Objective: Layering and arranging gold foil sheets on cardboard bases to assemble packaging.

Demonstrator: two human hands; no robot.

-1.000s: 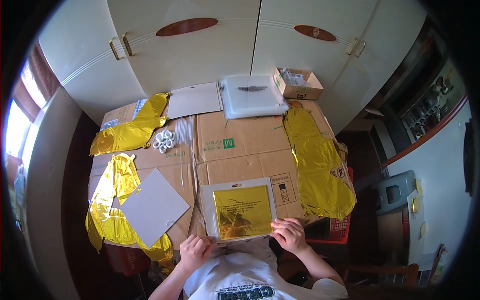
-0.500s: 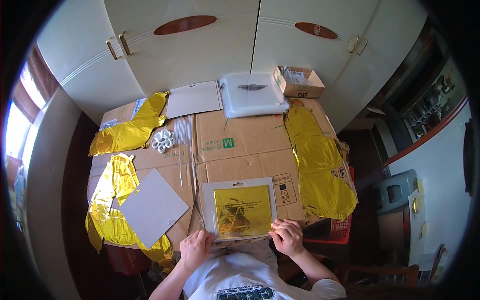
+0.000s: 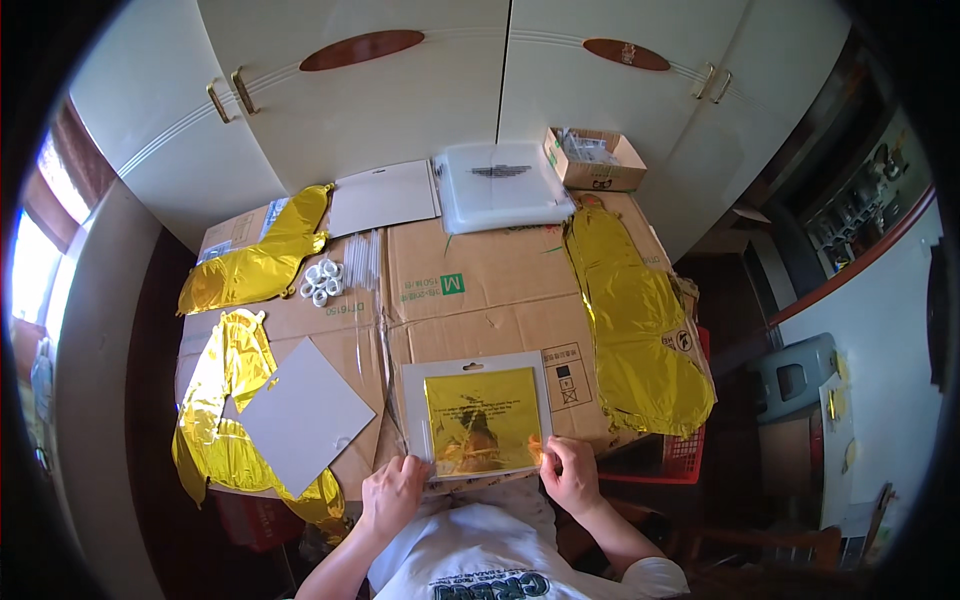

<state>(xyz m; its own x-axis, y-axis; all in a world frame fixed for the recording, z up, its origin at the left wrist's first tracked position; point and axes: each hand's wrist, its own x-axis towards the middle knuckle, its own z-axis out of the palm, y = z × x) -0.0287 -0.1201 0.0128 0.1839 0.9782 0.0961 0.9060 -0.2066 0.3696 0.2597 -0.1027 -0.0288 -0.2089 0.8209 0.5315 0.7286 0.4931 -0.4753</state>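
A folded gold foil balloon (image 3: 482,415) lies on a pale backing card (image 3: 414,400) with a hang hole, at the near edge of the cardboard. My left hand (image 3: 393,492) is closed at the card's lower left corner. At the lower right corner my right hand (image 3: 572,480) pinches the card's edge, its fingertips close to the gold foil. Whether a clear bag covers the card is hard to make out. Left of it, another pale card (image 3: 308,415) lies askew over crumpled gold foil balloons (image 3: 215,400).
Flattened cardboard (image 3: 480,300) covers the table. White rolls (image 3: 322,282) sit beside clear straws (image 3: 362,262). Behind are stacked cards (image 3: 384,198), clear bags (image 3: 500,200) and a small box (image 3: 600,175). Gold foil (image 3: 640,330) lies right, above a red basket (image 3: 683,458).
My right hand has shifted slightly left and turned, its fingers now in a tighter pinch at the card's corner. My left hand stays at its corner. The whole view has drifted slightly.
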